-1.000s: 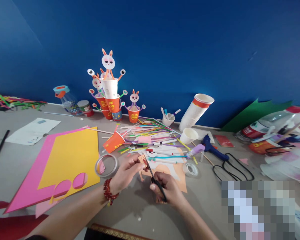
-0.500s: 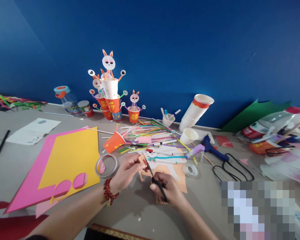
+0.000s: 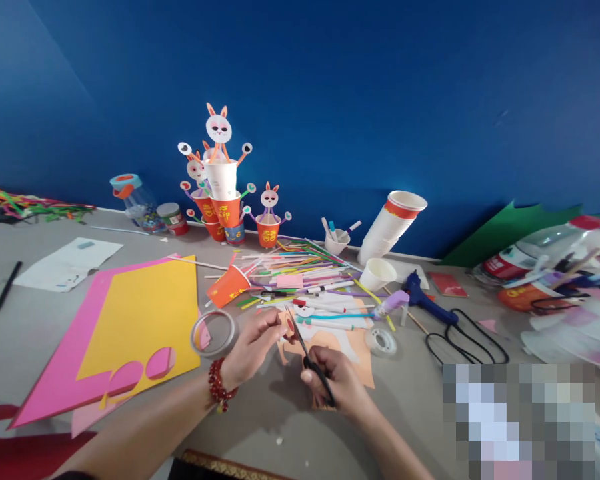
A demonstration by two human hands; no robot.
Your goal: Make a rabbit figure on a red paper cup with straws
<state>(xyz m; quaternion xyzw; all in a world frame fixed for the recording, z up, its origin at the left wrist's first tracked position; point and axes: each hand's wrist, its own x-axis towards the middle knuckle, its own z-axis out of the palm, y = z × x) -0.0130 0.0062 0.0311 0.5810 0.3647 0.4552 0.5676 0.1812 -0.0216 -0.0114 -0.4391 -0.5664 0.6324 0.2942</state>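
Between its thumb and fingers my left hand (image 3: 257, 340) pinches a small piece of orange paper (image 3: 287, 323) that bears a red oval. A pair of black-handled scissors (image 3: 321, 379) is gripped in my right hand (image 3: 340, 383), its blades pointing up and away along the right side of that piece. Whether the blades touch the paper I cannot tell. Under and behind my hands lies a cut orange sheet (image 3: 363, 363) with markers (image 3: 325, 323) and a white paper face (image 3: 303, 308) on it.
Yellow card (image 3: 150, 307) on pink card lies left, near a tape roll (image 3: 214, 333). Rabbit-faced paper cups (image 3: 269, 230) stand by the blue wall, behind loose sticks. A stack of white cups (image 3: 393, 227), a glue gun (image 3: 425, 300) with its cord and a plastic bottle (image 3: 545, 247) are right.
My hands keep nearly the same pose and hold the same paper and scissors. The whole view has shifted down very slightly.
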